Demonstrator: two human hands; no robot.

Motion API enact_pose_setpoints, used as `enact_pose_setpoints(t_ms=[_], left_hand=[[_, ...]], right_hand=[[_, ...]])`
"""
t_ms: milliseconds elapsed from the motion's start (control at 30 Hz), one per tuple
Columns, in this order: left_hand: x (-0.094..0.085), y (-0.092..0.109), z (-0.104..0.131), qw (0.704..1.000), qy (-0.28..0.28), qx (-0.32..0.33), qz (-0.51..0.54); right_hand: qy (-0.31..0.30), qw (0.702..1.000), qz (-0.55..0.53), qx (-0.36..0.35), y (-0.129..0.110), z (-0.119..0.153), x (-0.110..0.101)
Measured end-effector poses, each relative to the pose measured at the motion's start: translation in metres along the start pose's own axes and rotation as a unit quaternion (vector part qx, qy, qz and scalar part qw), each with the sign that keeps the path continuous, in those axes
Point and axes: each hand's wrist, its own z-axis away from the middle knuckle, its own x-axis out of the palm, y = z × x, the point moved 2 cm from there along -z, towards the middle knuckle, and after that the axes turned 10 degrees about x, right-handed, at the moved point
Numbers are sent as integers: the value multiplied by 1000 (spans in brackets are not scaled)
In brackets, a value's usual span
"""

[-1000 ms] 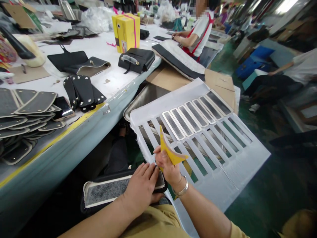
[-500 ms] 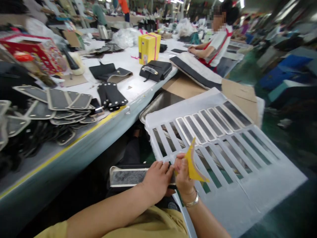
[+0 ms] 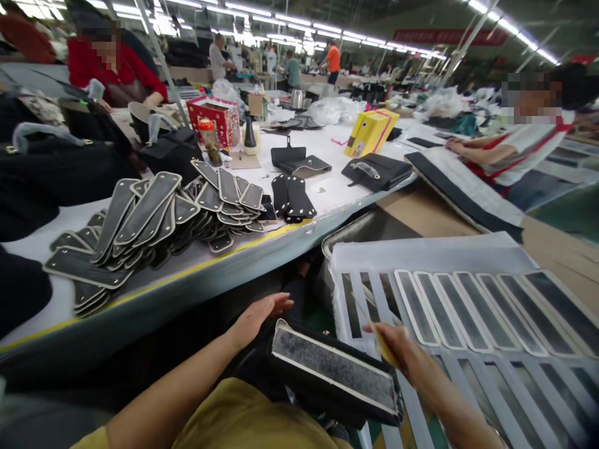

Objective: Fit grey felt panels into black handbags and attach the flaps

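On my lap lies a black bag (image 3: 334,368), its long side with a grey strip and pale border facing up. My left hand (image 3: 259,315) is off the bag's upper left end, fingers stretched out and nothing in it. To the right of the bag, my right hand (image 3: 402,349) holds a thin yellow piece (image 3: 384,346) between thumb and fingers. Beneath and beyond that hand is a grey slotted sheet (image 3: 421,249), with several pale-edged dark strips (image 3: 461,310) lying on it in a row.
A white table (image 3: 253,246) on the left bears a pile of grey riveted pieces (image 3: 147,209), black bag parts (image 3: 292,196), a yellow box (image 3: 371,133) and a red box (image 3: 215,118). One person (image 3: 510,146) sits at the right, another (image 3: 115,68) at the back left.
My left hand has come off the bag and moved left, fingers opening. My right hand, still with the yellow piece, has moved right. The bag is now tilted, and the view has swung left and up.
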Motion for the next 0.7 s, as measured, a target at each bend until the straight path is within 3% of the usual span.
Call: enact_pose_setpoints(t_ms=[67,133,233,400,567,700], left_hand=[[6,-23,8,994,20,-52,90],[19,-35,17,990,43,-87,103],[30,-38,28,986,68,-109,106],[25,-41,39,983,97,-130,87],[29,-56,46,970,143,-179,83],[33,-61,52,979,141,-149,-1]], right_hand=[[-24,996,84,12,-13,-13,13],[-44,987,157,5,-25,-25,26],[-71,962,260,-43,-36,-40,42],[-80,905,410,-80,-52,-56,65],[-53,870,479,-105,-75,-68,85],[-58,858,488,-150,-86,-72,99]])
